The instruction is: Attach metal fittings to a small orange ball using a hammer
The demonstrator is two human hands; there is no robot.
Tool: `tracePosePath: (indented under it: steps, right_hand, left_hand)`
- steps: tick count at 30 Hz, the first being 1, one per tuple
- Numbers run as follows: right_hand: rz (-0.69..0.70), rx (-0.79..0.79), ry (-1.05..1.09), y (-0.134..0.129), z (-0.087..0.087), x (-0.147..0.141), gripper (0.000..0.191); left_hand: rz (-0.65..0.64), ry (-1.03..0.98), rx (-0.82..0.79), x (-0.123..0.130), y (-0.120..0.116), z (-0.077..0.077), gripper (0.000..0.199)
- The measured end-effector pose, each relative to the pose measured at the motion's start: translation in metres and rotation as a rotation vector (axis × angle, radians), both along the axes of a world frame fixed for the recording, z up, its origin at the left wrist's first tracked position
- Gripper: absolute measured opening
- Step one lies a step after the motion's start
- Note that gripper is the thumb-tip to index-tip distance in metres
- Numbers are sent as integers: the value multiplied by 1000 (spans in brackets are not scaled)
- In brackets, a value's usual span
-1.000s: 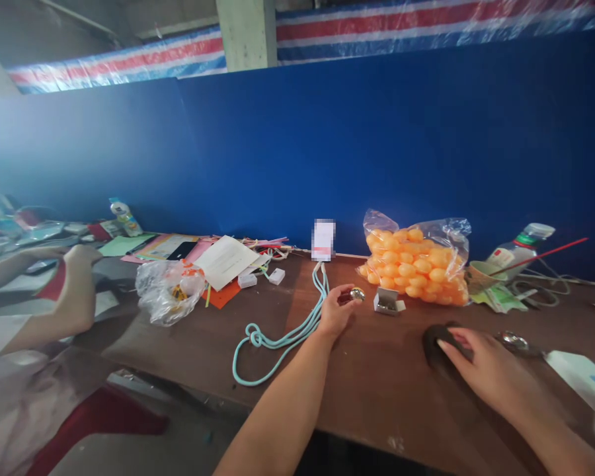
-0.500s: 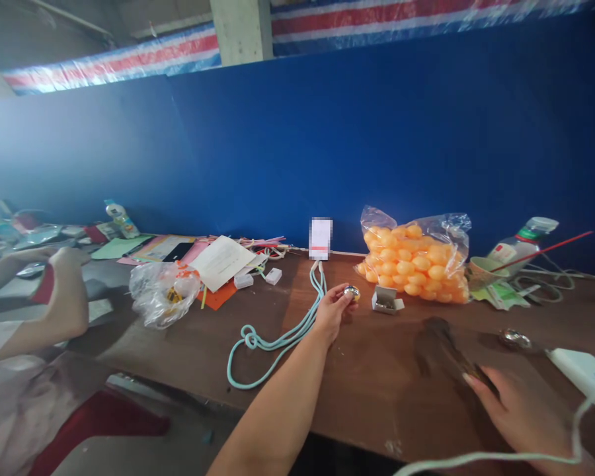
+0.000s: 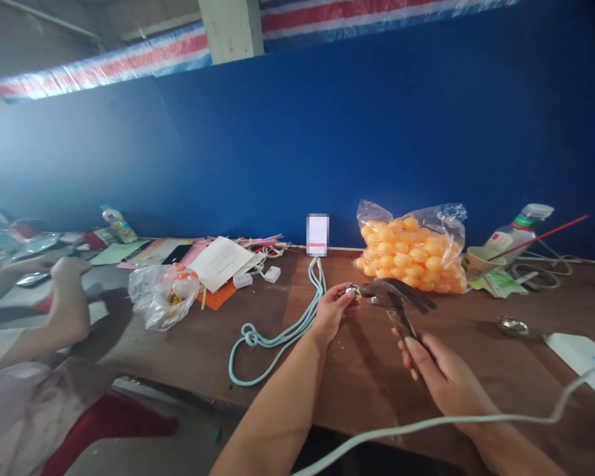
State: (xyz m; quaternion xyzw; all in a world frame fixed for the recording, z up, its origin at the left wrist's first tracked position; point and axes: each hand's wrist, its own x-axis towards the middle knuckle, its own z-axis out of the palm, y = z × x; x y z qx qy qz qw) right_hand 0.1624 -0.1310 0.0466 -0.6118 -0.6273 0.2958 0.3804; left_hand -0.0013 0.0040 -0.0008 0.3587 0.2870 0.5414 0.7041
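Note:
My left hand (image 3: 333,307) is closed, pinching a small shiny silver ball-like piece (image 3: 352,290) with a yellowish underside; its kind is too small to make out. My right hand (image 3: 434,367) is wrapped round the handle of a claw hammer (image 3: 399,301). The hammer's head is right beside the silver piece, its striking end toward it and its claw pointing right. Whether head and piece touch, I cannot tell. Behind the hammer, a small box is mostly hidden. Another shiny silver piece (image 3: 512,325) lies on the table to the right.
A clear bag of orange balls (image 3: 411,258) stands behind the hammer. Light-blue cord (image 3: 277,344) lies left of my left arm, tied to a white card (image 3: 318,235). Papers (image 3: 222,263) and a crumpled plastic bag (image 3: 163,297) lie left, near another person's arm (image 3: 69,301). A pale cable (image 3: 426,423) crosses in front.
My right hand has swung the hammer up and left, bringing its head from the table's right side to the silver piece. My left hand keeps its hold in nearly the same place.

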Motion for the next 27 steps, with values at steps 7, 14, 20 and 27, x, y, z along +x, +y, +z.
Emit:
tracePosePath:
  steps: [7, 14, 20, 27]
  right_hand:
    - [-26, 1, -136, 8, -10, -1, 35]
    - [-41, -3, -92, 1, 0, 0, 33]
    - [-30, -14, -175, 4, 0, -2, 36]
    - [-42, -21, -150, 3, 0, 1, 35]
  left_hand:
    - [-24, -18, -28, 2, -3, 2, 45]
    - [-2, -64, -22, 3, -4, 3, 41]
    - [0, -40, -45, 3, -6, 7, 45]
    - [-3, -48, -31, 4, -5, 4, 44]
